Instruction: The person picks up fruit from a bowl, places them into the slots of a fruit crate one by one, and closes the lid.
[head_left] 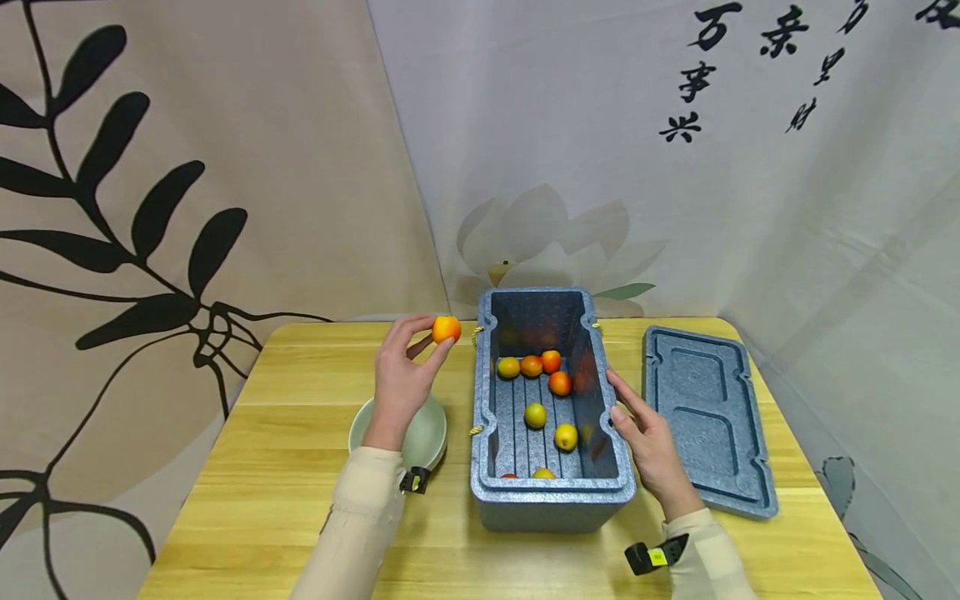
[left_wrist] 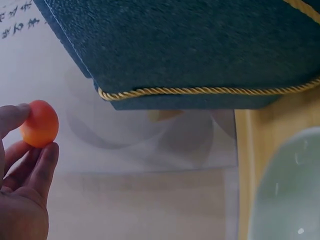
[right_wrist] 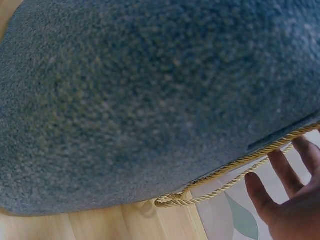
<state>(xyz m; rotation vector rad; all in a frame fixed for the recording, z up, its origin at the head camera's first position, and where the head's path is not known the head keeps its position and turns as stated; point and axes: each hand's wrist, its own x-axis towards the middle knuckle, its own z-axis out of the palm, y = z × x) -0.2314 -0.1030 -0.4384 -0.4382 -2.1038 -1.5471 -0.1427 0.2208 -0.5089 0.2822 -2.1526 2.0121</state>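
Note:
My left hand pinches a small orange-red round fruit between thumb and fingertips, raised just left of a blue-grey foam box. In the left wrist view the smooth fruit shows beside the box's dark wall. Several small fruits lie on the ribbed box floor, among them a red one and a yellow one. My right hand rests with extended fingers at the box's right side; the right wrist view shows its fingers spread beside a gold rope.
A pale green bowl stands left of the box, partly hidden under my left forearm. The blue-grey lid lies flat at the right on the wooden table. Behind the table hangs a printed cloth backdrop.

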